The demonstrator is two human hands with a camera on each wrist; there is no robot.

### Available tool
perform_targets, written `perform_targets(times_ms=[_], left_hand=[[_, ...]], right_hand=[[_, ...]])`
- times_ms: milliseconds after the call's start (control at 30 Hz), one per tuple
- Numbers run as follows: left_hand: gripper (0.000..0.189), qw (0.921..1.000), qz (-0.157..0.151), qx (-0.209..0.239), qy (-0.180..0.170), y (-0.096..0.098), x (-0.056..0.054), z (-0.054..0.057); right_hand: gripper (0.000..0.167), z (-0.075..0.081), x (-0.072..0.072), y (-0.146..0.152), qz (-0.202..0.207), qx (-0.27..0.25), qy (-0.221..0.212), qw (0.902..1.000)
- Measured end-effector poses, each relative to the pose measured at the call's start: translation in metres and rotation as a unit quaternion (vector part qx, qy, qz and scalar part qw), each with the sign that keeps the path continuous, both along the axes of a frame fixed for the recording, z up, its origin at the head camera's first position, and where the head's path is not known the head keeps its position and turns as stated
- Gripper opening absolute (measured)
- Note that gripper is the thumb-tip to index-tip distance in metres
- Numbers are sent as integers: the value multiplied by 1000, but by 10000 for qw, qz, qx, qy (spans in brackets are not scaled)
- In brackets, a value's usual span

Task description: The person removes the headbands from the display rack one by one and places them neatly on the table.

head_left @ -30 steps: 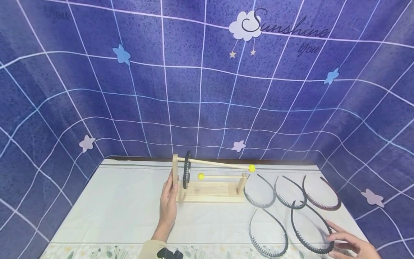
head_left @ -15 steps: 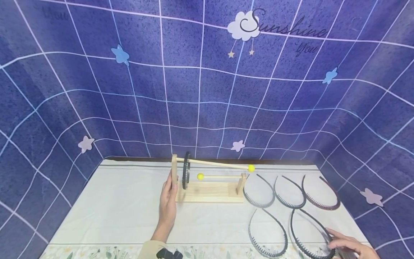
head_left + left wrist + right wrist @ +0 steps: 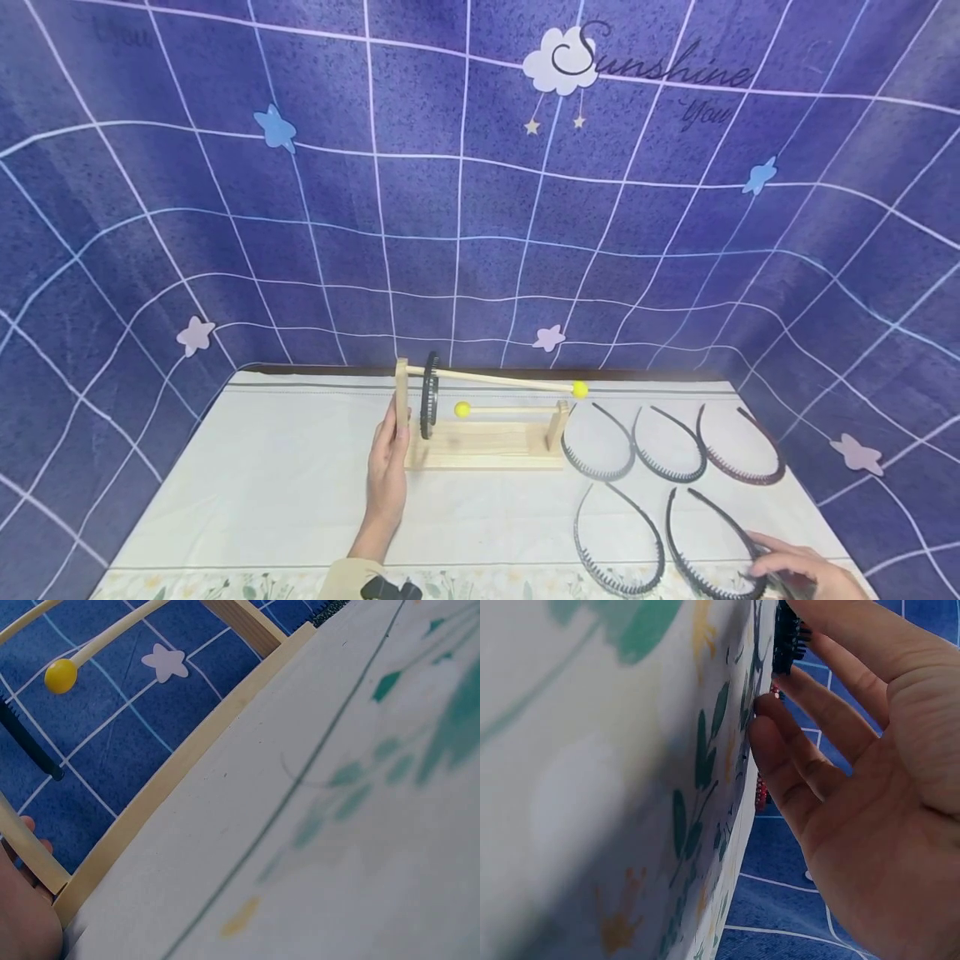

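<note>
My left hand [image 3: 387, 487] holds the left upright of a wooden rack [image 3: 487, 458]; fingers show behind the post in the left wrist view. The rack has two pale rods with yellow ball ends [image 3: 580, 389]. A black toothed headband [image 3: 431, 396] hangs on the upper rod near that upright. At the lower right, my right hand [image 3: 802, 568] pinches the right side of a black headband [image 3: 708, 575] lying on the cloth. In the right wrist view, a toothed piece of the headband [image 3: 784, 641] shows between thumb and fingers of the right hand [image 3: 855, 780].
A grey-toothed headband [image 3: 622, 583] lies left of the pinched one. Behind are a grey headband [image 3: 600, 471], a black headband [image 3: 675, 475] and a dark reddish headband [image 3: 750, 477]. White cloth [image 3: 262, 483] covers the table; a blue gridded curtain [image 3: 420, 208] encloses the back and sides.
The black headband at the lower right has slid toward the near edge along with my right hand. My left hand stays on the rack's upright.
</note>
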State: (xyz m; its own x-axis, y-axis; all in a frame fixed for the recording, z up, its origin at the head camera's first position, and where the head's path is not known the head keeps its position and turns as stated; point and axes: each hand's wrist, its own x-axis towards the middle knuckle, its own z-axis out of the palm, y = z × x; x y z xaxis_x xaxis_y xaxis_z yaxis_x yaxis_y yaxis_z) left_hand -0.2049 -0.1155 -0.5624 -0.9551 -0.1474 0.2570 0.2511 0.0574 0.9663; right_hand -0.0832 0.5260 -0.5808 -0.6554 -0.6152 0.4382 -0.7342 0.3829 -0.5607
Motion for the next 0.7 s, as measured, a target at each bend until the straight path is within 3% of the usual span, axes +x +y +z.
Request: perform_targets(times_ms=[133,300,400,500,633,700], left_hand=[[55,10000,4,0,-82,-1,0,0],[56,10000,-12,-9,-93,-1,0,1],[56,9999,-25,-20,-98,0,0,1],[56,10000,-4,-22,-98,0,0,1],[55,10000,28,-12,-82,-1,0,-1],[55,10000,33,-31,-34,0,0,0]], right_hand=[[77,6,1,-14,-451,61,643,9969],[78,7,8,-21,-1095,243,884,9897],[79,6,11,-20,-1299,336,791,9878],[76,6,15,-21,-1482,289,346,9879],[72,7,21,-24,-1881,258,-192,9816],[70,10,24,-27,-2077,357,-187,9774]])
